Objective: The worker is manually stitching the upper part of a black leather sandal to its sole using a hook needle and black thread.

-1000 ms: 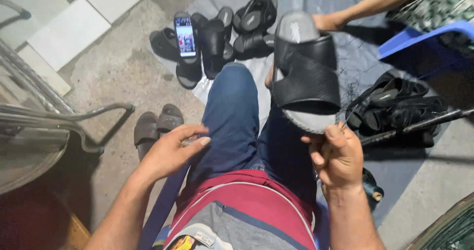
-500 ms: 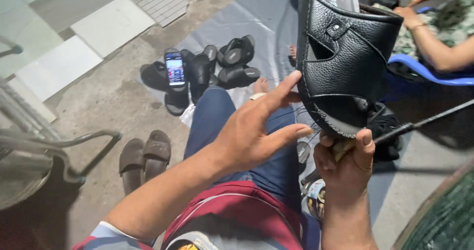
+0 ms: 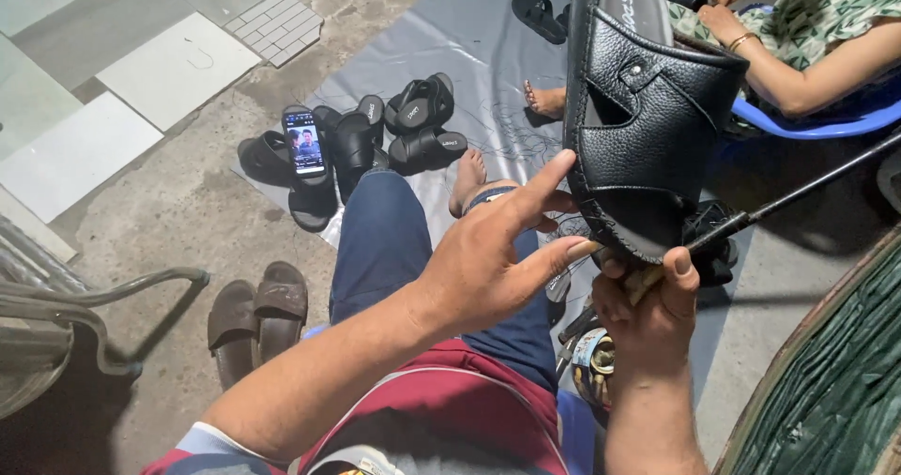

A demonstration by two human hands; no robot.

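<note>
At the right of the frame, a black leather sandal (image 3: 648, 109) is held upright, gripped at its lower edge by the right hand (image 3: 648, 311), whose fingers are closed on it. The left hand (image 3: 497, 250) is spread open, fingertips laid against the sandal's left side. Further black sandals (image 3: 418, 123) and a phone (image 3: 304, 142) are seen on the grey mat (image 3: 469, 34) at centre left

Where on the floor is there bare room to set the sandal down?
Free: grey mat beyond the sandal pile, and concrete between that pile and the brown sandals. Crowded: beside the right hand holding the sandal.
</note>
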